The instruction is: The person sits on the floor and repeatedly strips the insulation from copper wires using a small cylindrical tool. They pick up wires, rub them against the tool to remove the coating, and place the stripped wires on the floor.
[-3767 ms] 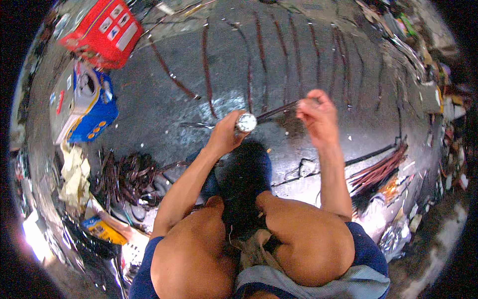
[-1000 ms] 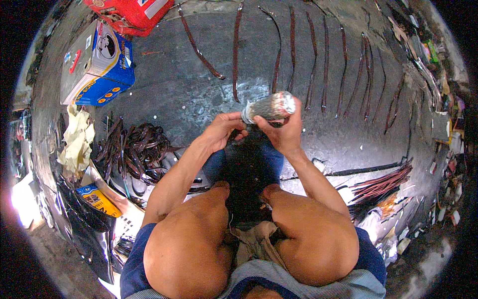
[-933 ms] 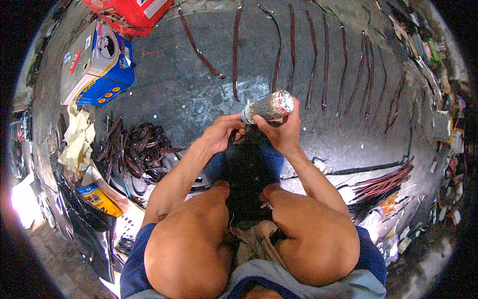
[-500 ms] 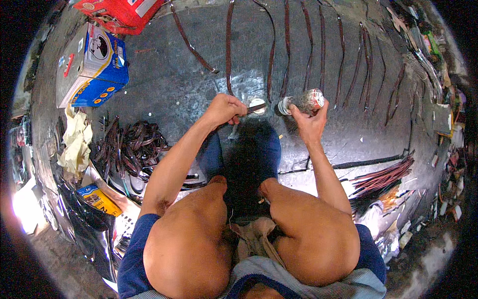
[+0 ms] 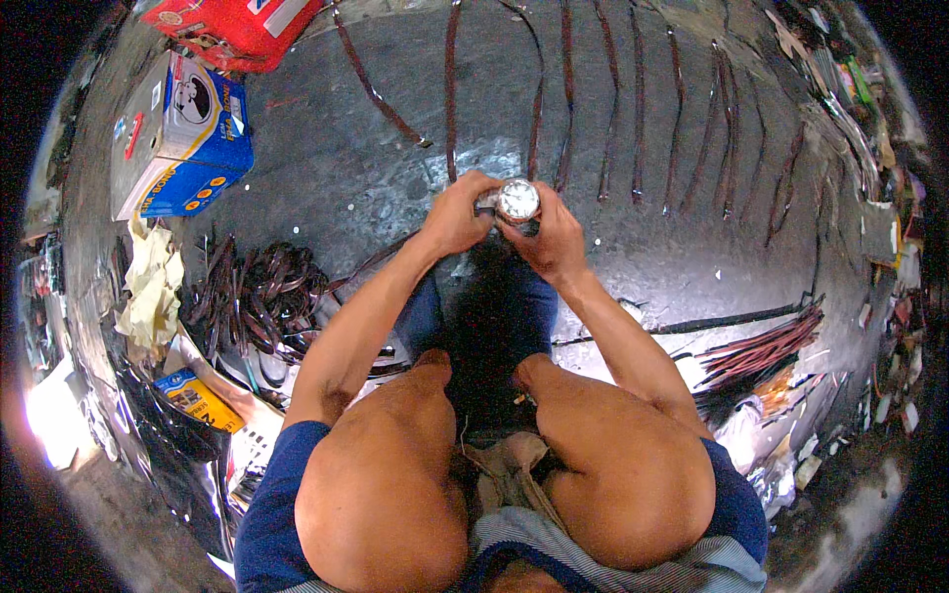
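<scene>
Near the middle of the floor my right hand (image 5: 554, 242) is closed round a small clear bottle (image 5: 518, 200), whose round, whitish end faces up. My left hand (image 5: 458, 215) is at the bottle's left side, its fingers closed. A dark brown strip (image 5: 381, 259) trails leftward from behind the left wrist; its end at the fingers is mostly hidden. Beyond my hands, several similar dark strips (image 5: 566, 99) lie spaced out in a row. To the left of my legs is a tangled heap of dark brown strips (image 5: 262, 296).
A blue and white box (image 5: 203, 148) stands at the left, below a red package (image 5: 237, 35). Crumpled cream paper (image 5: 153, 282) and a yellow and blue packet (image 5: 200, 397) lie nearer. On the right lies a bundle of thin reddish-brown strips (image 5: 766, 351), under a long dark bar (image 5: 732, 321).
The right hand has moved left with the bottle, turning its whitish end upward. Both hands now meet at the bottle. The strip end that stuck out from my left hand is now mostly hidden.
</scene>
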Motion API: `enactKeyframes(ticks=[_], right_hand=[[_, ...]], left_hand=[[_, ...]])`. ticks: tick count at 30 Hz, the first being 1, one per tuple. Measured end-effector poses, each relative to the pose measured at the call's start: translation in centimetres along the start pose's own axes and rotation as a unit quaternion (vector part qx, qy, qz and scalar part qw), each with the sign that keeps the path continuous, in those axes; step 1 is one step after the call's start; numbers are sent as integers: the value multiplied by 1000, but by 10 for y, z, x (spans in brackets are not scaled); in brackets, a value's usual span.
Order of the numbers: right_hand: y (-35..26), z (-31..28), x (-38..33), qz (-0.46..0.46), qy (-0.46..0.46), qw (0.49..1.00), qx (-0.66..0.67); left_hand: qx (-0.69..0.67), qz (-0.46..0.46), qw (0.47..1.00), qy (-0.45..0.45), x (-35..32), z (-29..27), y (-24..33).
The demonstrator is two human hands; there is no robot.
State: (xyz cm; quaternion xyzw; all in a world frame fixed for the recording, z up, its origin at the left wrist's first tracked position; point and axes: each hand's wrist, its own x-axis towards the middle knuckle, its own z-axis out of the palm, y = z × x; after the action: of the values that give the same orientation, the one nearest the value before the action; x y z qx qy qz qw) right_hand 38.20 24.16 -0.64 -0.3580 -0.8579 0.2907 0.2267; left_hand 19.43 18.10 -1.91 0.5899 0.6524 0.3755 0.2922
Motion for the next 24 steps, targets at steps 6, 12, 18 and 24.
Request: enactKeyframes(ticks=[6,12,18,24], right_hand=[[6,-9,-3,46,-62,996,37],[35,1,14,242,-113,953,140],[63,18,16,268,-87,941,186],[31,-14,16,403,26,830,383]], left_hand=[[-60,31,997,36,-15,12,30],[-77,-31,997,2,-15,14,34],[-68,11,997,26,-10,18,34],[-47,-6,998,43,-15,20,28]])
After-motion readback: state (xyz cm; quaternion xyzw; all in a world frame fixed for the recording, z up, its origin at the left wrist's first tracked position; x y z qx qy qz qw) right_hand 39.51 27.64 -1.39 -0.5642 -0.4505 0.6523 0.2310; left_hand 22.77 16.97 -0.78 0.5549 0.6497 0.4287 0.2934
